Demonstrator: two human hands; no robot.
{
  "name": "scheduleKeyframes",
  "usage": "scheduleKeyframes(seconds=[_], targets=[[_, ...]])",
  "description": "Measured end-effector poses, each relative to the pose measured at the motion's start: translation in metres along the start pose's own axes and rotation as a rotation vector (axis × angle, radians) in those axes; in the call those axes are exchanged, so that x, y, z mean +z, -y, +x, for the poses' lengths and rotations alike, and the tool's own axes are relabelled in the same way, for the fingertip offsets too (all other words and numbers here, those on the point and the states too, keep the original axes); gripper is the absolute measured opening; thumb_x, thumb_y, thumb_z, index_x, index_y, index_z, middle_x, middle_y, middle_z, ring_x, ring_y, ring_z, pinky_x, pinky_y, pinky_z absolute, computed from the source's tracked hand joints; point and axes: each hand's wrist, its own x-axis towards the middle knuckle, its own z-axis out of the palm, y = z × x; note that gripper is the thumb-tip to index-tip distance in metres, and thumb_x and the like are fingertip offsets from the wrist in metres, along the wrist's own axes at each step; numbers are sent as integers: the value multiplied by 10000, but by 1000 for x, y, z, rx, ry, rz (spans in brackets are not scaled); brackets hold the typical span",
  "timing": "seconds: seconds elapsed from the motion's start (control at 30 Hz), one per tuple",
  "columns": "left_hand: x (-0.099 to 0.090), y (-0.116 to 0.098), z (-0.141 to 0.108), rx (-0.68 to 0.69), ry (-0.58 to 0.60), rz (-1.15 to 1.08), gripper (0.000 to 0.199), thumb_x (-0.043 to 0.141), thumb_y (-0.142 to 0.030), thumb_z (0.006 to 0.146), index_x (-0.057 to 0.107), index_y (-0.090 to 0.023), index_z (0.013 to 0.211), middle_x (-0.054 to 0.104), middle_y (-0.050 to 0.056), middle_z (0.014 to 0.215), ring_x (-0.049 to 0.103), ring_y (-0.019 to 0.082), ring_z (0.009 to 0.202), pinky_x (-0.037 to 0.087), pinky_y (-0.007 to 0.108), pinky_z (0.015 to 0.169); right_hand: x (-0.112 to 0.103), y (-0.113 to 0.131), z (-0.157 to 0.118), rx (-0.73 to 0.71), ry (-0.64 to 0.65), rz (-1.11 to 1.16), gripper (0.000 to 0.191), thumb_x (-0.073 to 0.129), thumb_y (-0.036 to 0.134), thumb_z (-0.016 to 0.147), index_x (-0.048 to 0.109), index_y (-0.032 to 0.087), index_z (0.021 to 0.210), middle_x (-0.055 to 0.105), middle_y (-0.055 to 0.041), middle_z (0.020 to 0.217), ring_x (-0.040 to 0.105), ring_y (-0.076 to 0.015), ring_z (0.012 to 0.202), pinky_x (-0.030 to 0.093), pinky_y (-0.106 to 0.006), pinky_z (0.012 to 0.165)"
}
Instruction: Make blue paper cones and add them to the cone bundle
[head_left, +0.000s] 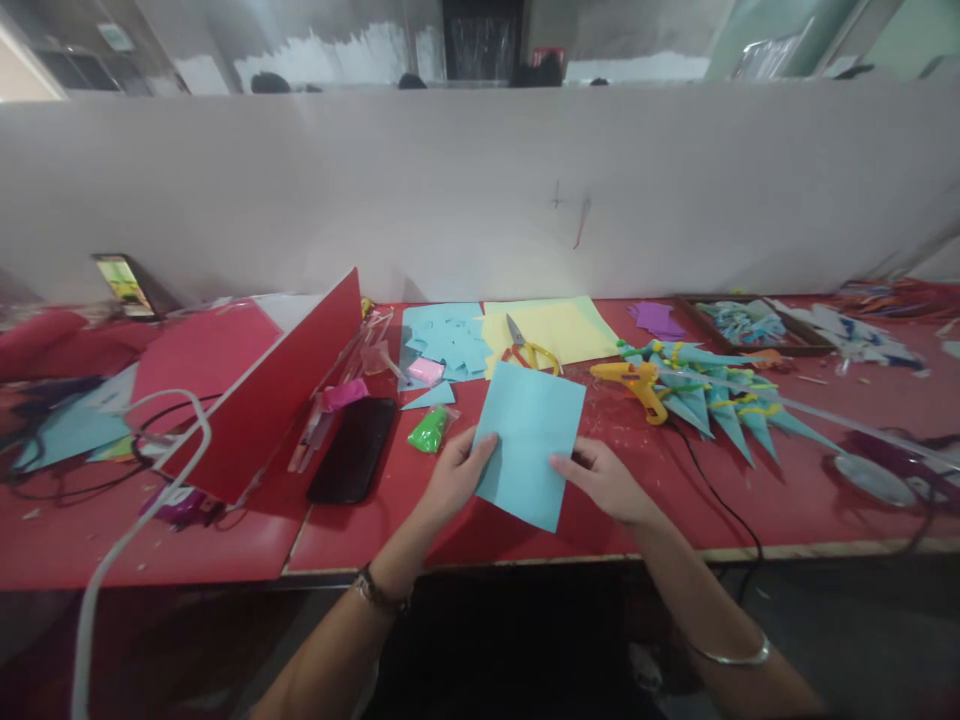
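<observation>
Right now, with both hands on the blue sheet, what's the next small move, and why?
Perhaps free the right hand and reach for the scissors: the left hand has its own grip on the blue sheet, which looks like a whole rectangle, while cut blue pieces lie nearby and the scissors sit just beyond the sheet.

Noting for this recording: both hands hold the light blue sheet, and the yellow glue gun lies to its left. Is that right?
Not quite: in the head view, the yellow glue gun lies to the right of the light blue sheet. The left hand and right hand do hold the sheet.
</observation>
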Motion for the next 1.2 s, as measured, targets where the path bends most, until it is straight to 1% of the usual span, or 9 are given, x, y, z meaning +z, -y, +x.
scheduleKeyframes(seconds=[0.17, 0.2, 0.3, 0.37, 0.47, 0.67, 0.9, 1.07, 1.2], targets=[[11, 0, -3, 280, -377, 201, 471, 585, -294, 690, 417, -180, 1116, 456, 68, 1025, 450, 159, 905, 383, 307, 807, 21, 2, -4, -80, -278, -37, 251, 511, 371, 753, 588, 151, 850, 643, -49, 813, 583, -184, 723, 481, -296, 637], [12, -2, -5, 303, -355, 217, 468, 595, -295, 683, 425, -181, 1104, 457, 63, 1007, 451, 156, 895, 385, 304, 804, 24, 3, -3, -132, -270, -91, 217, 504, 348, 758, 583, 156, 821, 630, -42, 787, 570, -174, 710, 474, -288, 638], [16, -9, -12, 238, -29, 76, 338, 550, -340, 725, 474, -176, 1010, 508, 28, 864, 489, 130, 768, 424, 250, 670, 32, 10, -1, -323, -97, -248, 125, 504, 282, 753, 554, 168, 745, 558, -34, 786, 527, -155, 733, 451, -280, 684], [16, -12, -15, 152, 86, -51, 336, 528, -378, 737, 485, -173, 999, 539, 22, 837, 507, 128, 733, 428, 232, 618, 35, 14, -2, -406, 23, -318, 74, 517, 245, 735, 522, 172, 720, 493, -36, 833, 499, -153, 782, 436, -283, 721], [14, -11, -16, 111, 81, -157, 401, 543, -436, 712, 505, -161, 1000, 572, 41, 888, 526, 157, 801, 434, 254, 665, 37, 18, -3, -408, 120, -343, 86, 528, 249, 730, 477, 181, 747, 431, -30, 854, 469, -152, 810, 422, -293, 742], [8, -5, -16, 123, 120, -162, 514, 541, -568, 652, 532, -138, 934, 576, 56, 850, 524, 177, 783, 431, 256, 643, 38, 18, -3, -351, 96, -310, 230, 590, 333, 704, 409, 193, 734, 429, -9, 795, 454, -145, 743, 409, -284, 694], [5, -4, -18, 279, 135, -81, 428, 424, -539, 755, 577, -147, 835, 584, 55, 838, 520, 167, 772, 423, 268, 697, 43, 11, -6, -250, 105, -197, 294, 609, 332, 672, 417, 192, 845, 467, -14, 828, 483, -158, 791, 421, -299, 728], [4, -6, -20, 245, 55, 40, 323, 396, -395, 815, 561, -138, 710, 573, 30, 744, 499, 130, 690, 408, 239, 660, 42, 10, -4, -199, -33, -125, 169, 494, 271, 746, 444, 191, 886, 518, -20, 858, 509, -149, 796, 426, -278, 723], [-7, -5, -20, 153, -4, 63, 312, 412, -380, 794, 510, -134, 630, 526, 3, 642, 451, 104, 600, 379, 211, 568, 20, 7, 0, -33, -224, -181, 208, 433, 374, 787, 452, 186, 698, 456, 24, 631, 463, -120, 600, 379, -224, 535]])
